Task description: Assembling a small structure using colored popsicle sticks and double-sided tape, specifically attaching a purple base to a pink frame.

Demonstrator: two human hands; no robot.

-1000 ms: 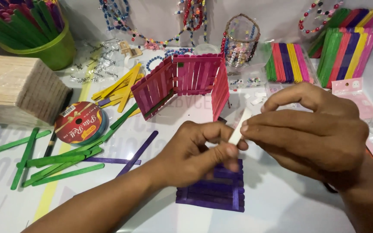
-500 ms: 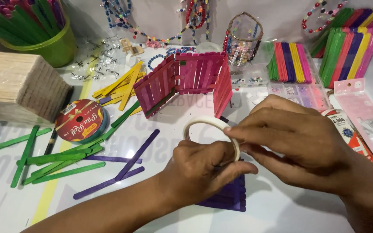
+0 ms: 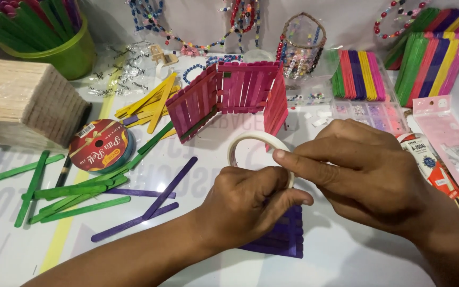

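My left hand and my right hand both grip a white roll of tape held upright above the table. My right thumb and forefinger pinch the roll's right rim. Under my hands lies a purple panel of craft sticks, partly hidden. Behind the roll stands a three-sided pink structure of craft sticks.
Loose green, purple and yellow sticks lie at left. A red ribbon spool, a block of plain sticks and a green cup stand far left. Coloured stick bundles, beads and glue tubes are at right.
The tape roll turned from edge-on to showing its open ring and sank slightly with both hands. More of the purple sticks at left came into view.
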